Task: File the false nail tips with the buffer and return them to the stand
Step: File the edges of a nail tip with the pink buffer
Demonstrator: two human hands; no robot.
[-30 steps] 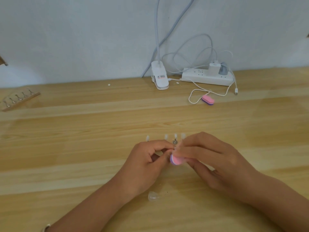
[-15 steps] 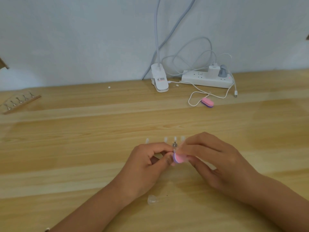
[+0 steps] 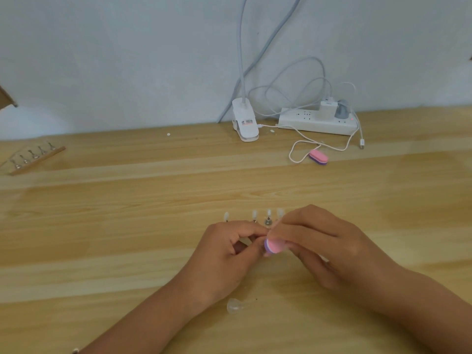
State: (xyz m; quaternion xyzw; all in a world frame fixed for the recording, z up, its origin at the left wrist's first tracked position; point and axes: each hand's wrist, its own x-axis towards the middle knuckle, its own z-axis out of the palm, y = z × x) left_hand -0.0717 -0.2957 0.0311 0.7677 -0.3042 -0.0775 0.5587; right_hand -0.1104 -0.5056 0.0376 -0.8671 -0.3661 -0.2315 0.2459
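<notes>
Your left hand (image 3: 224,254) has its fingers curled, with thumb and forefinger pinched together against the end of the buffer (image 3: 275,246). The nail tip judged to be between them cannot be made out. Your right hand (image 3: 321,249) grips the pink-and-purple buffer, fingers wrapped over its top and only its left end exposed. The two hands meet at that point.

The stand (image 3: 268,221) sits just beyond your knuckles, its row running left to right across the view. Four mounted tips show above your fingers, with a wider gap between the leftmost tip (image 3: 226,215) and the next. That gap is nearer your left hand, so the return should be a short reach forward. Whether an empty peg stands there is hidden by your fingers, and the stand's base is also covered.

A loose clear tip (image 3: 235,305) lies on the table (image 3: 127,226) between your forearms, near your left wrist. A second buffer (image 3: 318,157) rests well back, beside the white cable.
</notes>
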